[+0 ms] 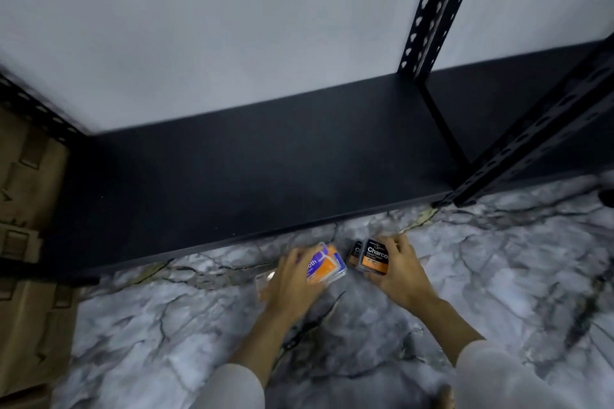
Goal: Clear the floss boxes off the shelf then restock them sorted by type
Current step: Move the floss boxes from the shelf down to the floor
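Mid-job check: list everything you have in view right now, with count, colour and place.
Shelf board: one, black, low against the wall, nothing showing on it.
Shelf uprights: two in view, black perforated metal, right side.
Charcoal floss boxes: at least two, black and orange, on the floor before the shelf.
Purple-orange floss packs: a few stacked, exact count unclear, on the floor left of the charcoal ones.
Cardboard boxes: brown, stacked at the left edge.
Floor: grey marble pattern.
Wall: white.
Left hand: grips the purple-orange packs.
Right hand: grips a charcoal box.
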Demonstrator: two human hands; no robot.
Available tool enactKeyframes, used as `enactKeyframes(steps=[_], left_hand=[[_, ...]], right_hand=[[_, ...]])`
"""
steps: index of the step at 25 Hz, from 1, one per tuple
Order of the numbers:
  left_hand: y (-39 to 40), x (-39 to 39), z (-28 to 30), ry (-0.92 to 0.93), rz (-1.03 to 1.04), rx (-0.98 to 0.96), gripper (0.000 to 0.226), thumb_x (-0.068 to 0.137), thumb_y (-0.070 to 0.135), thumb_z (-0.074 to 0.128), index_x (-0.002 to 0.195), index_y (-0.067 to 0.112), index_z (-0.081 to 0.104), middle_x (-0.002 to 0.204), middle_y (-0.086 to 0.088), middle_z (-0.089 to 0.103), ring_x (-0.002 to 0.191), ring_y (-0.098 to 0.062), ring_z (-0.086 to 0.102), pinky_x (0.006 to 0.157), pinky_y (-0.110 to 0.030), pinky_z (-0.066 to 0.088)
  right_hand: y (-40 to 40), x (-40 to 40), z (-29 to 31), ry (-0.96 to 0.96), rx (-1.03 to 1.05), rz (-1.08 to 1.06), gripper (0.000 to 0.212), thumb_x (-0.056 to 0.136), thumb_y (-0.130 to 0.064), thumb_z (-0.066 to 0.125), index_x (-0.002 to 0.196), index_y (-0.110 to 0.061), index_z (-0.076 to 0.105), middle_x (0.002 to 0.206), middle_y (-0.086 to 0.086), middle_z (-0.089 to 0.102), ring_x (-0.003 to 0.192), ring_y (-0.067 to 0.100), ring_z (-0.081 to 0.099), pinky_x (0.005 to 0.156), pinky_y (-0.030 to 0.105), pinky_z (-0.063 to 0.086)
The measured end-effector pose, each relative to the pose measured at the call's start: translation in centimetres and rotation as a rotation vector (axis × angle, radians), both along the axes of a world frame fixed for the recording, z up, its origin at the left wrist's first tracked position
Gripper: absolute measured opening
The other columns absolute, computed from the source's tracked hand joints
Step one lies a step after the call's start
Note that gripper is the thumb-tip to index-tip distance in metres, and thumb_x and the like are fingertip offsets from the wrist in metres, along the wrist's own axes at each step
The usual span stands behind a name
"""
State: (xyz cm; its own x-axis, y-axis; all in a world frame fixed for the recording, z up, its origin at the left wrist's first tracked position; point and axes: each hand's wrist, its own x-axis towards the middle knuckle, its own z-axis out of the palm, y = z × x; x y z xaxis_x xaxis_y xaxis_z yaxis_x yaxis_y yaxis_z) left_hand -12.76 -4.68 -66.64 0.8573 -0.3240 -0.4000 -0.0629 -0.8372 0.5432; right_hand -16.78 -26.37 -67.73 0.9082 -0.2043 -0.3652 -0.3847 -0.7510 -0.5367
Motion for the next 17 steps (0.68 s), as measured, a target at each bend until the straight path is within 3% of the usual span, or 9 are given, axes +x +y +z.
enactKeyframes(steps=[7, 10, 14, 17], left_hand=[[-0.3, 0.2, -2.1, -0.052, -0.069, -0.006, 0.074, 0.085, 0.036, 0.068, 0.146, 0.040, 0.028, 0.134, 0.012, 0.035, 0.119, -0.010, 0.037, 0.090, -0.018, 0.035], [0.0, 0.4, -1.9, -0.030, -0.094, 0.001, 0.075, 0.083, 0.041, 0.068, 0.146, 0.041, 0.027, 0.135, 0.012, 0.034, 0.120, -0.010, 0.036, 0.094, -0.023, 0.038], [0.4, 1.0, 0.8, -0.082, -0.089, 0.006, 0.061, 0.087, 0.044, 0.061, 0.143, 0.034, 0.038, 0.138, 0.008, 0.038, 0.126, -0.014, 0.038, 0.103, -0.026, 0.033], [0.6, 2.1, 4.8, -0.109, -0.064, 0.058, 0.045, 0.092, 0.040, 0.055, 0.135, 0.029, 0.047, 0.136, 0.008, 0.043, 0.124, -0.016, 0.044, 0.098, -0.031, 0.040]], right_hand=[[1.1, 1.0, -3.3, -0.014, -0.062, 0.023, 0.069, 0.077, -0.028, 0.074, 0.136, -0.014, 0.041, 0.131, 0.008, 0.041, 0.120, 0.025, 0.040, 0.101, 0.038, 0.041], [1.3, 1.1, -3.2, 0.016, -0.100, 0.036, 0.069, 0.080, -0.031, 0.071, 0.139, -0.015, 0.039, 0.135, 0.008, 0.042, 0.124, 0.026, 0.039, 0.105, 0.037, 0.036], [1.6, 1.4, -0.7, 0.004, -0.104, 0.021, 0.068, 0.081, -0.030, 0.070, 0.140, -0.014, 0.040, 0.138, 0.007, 0.042, 0.129, 0.025, 0.037, 0.110, 0.036, 0.031], [2.0, 2.2, 3.3, -0.018, -0.118, 0.051, 0.060, 0.088, -0.022, 0.063, 0.142, -0.013, 0.038, 0.141, 0.006, 0.039, 0.130, 0.025, 0.038, 0.108, 0.036, 0.035]])
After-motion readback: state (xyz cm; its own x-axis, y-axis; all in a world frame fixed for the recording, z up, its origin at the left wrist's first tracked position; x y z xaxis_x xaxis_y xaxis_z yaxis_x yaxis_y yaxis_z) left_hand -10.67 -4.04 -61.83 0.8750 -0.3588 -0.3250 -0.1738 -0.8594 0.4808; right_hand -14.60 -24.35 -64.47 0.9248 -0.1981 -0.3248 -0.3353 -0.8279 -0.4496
